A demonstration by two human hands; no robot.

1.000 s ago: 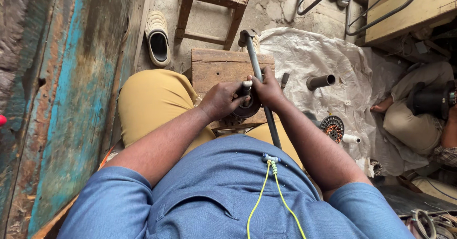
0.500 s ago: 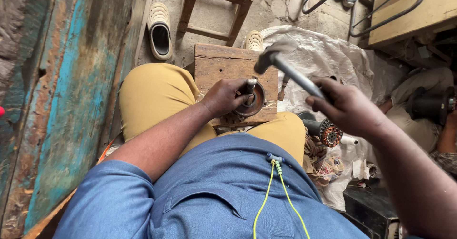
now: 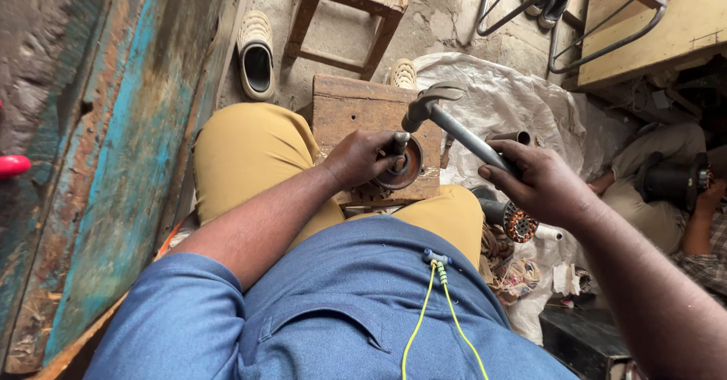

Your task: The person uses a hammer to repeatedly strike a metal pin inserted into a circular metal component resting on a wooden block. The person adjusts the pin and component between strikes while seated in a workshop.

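My left hand (image 3: pixel 362 157) has its fingers clenched on a round metal part (image 3: pixel 401 164) atop the wooden block (image 3: pixel 356 107). My right hand (image 3: pixel 541 183) has its fingers grasping a hammer (image 3: pixel 454 126), whose head is raised just above that part.

head cam | we look steeply down from head height | facing forward over our lap | close on wooden block (image 3: pixel 356 115) | single view, nothing shared
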